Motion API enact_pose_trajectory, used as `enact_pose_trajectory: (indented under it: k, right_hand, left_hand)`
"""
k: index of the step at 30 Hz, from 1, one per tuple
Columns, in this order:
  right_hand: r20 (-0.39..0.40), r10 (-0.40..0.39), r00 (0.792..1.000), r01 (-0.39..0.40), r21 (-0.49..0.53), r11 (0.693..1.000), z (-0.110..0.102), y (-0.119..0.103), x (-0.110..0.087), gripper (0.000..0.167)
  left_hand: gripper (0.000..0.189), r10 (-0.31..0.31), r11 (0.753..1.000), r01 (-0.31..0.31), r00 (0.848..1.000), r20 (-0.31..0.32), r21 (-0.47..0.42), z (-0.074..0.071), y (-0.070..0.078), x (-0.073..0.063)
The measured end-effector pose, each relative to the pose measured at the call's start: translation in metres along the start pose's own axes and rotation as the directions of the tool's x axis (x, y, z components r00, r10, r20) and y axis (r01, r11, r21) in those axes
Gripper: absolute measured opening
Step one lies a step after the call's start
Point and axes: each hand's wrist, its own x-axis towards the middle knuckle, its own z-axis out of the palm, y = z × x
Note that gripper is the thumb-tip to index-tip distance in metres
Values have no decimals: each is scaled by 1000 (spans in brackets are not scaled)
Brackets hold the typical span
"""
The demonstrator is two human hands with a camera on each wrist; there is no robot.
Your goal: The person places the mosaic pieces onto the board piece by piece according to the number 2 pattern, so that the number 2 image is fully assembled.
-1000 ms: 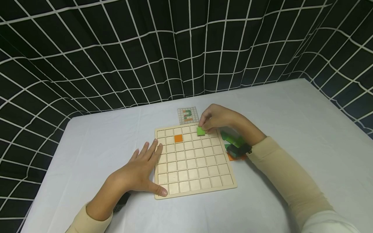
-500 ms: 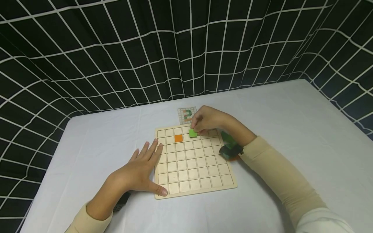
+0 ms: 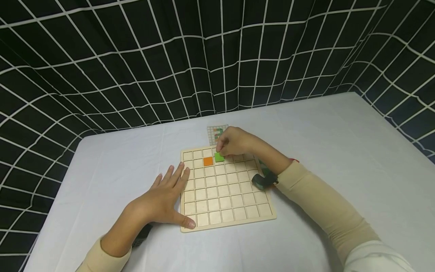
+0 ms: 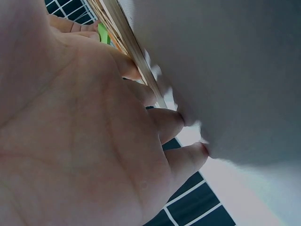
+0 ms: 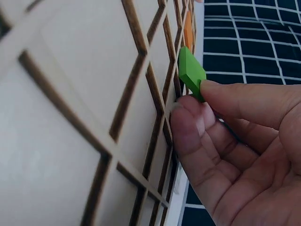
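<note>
green tile (image 3: 219,157) i see pinched in right hand (image 3: 236,142), three o'clock from orange tile (image 3: 208,161); left hand (image 3: 162,202) spread, nine o'clock on board (image 3: 229,190)

Green tile (image 3: 219,157), in the right fingers (image 3: 220,144): one corner covered. Printed card (image 3: 212,136), just beyond them: partly hidden, design too small to read. Coloured pieces (image 3: 265,171), right of them: mostly behind forearm (image 3: 273,155), count unclear.

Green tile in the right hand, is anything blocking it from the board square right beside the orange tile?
Nothing visible blocks it. The right hand pinches the green tile over the board, beside the orange tile, and no other piece shows between. The hand covers one corner of it.
</note>
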Motion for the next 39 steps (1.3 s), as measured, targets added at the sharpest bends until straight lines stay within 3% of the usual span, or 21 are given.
enact_pose_trajectory:
  k: [7,12,15,18,20,22,25,29,34,37,39]
  right_hand:
    - [-35,-64,997,62,-75,995,8,-5,-2,14]
    - [-84,-131,988,110,-215,970,18,-12,-11,12]
    - [-84,-190,978,147,-364,920,26,-17,-22,11]
    - [-48,-241,969,183,-514,838,32,-22,-34,12]
    - [-13,-256,967,205,-558,804,32,-23,-42,13]
    - [32,-261,965,237,-534,812,28,-22,-49,18]
    - [143,-237,961,275,-399,875,15,-15,-60,27]
    - [212,-190,959,244,-267,932,-9,-2,-79,16]
    - [131,-99,986,134,-301,944,-39,17,-105,31]
    - [75,35,997,-6,-359,933,-54,29,-117,33]
    - [40,132,990,-105,-393,913,-61,36,-121,33]
  left_hand:
    - [145,0,1000,0,1000,-4,-5,0,1,0]
    - [145,3,1000,-3,1000,-7,-3,0,1,0]
    - [145,4,1000,-4,1000,-7,-2,0,1,0]
    - [145,5,1000,-5,1000,-8,-3,0,0,0]
    - [145,5,1000,-5,1000,-9,-4,0,0,0]
    - [146,5,1000,-5,1000,-11,-6,0,0,0]
    - [145,4,1000,-4,1000,-10,-3,0,1,1]
    - [145,7,1000,-7,1000,-7,0,1,1,1]
    - [144,9,1000,-9,1000,-5,-2,1,0,0]
    - [144,9,1000,-9,1000,-5,-3,1,0,0]
    - [144,9,1000,-9,1000,-6,-7,1,1,-1]
